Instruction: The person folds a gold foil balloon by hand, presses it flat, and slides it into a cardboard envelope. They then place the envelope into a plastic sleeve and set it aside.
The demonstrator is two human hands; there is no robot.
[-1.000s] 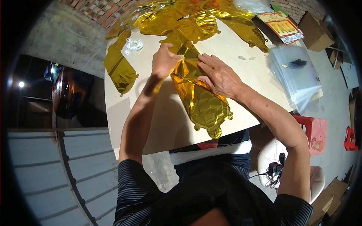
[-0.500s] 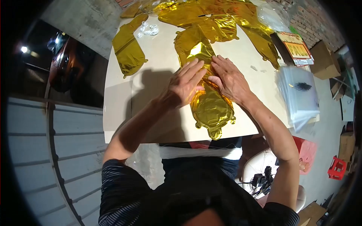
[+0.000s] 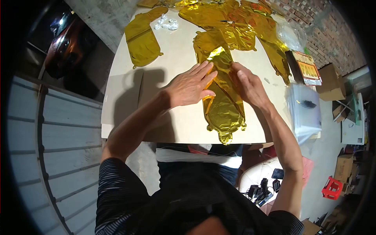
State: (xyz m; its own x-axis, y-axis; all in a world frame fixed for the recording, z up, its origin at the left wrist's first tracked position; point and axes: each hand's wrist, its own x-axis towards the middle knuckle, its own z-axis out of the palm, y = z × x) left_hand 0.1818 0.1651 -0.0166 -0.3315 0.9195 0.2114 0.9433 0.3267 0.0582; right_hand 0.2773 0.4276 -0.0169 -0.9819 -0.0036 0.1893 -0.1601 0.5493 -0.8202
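A flat gold foil balloon (image 3: 224, 111) lies lengthwise on the pale table before me, folded along its sides, with small tabs at its near end. My left hand (image 3: 192, 84) rests at its left edge, fingers stretched out and fingertips on the foil. Along the right edge is my right hand (image 3: 250, 86), turned partly on its side with its fingers extended; some of them are hidden behind the thumb side. Neither hand grips anything. Another gold foil balloon (image 3: 143, 43) lies at the far left, and several more gold foil balloons (image 3: 239, 19) overlap at the back.
Crumpled white bits (image 3: 167, 25) lie at the back left of the table (image 3: 176, 127). To the right are a stack of clear plastic bags (image 3: 303, 111), a box with printed cards (image 3: 307, 68) and a clear bundled plastic (image 3: 291, 35). A pale stool (image 3: 254, 176) holds black adapters.
My right hand has slid off the foil's middle to its right edge and turned on its side. My left hand has shifted toward the left edge. The whole view has shifted slightly.
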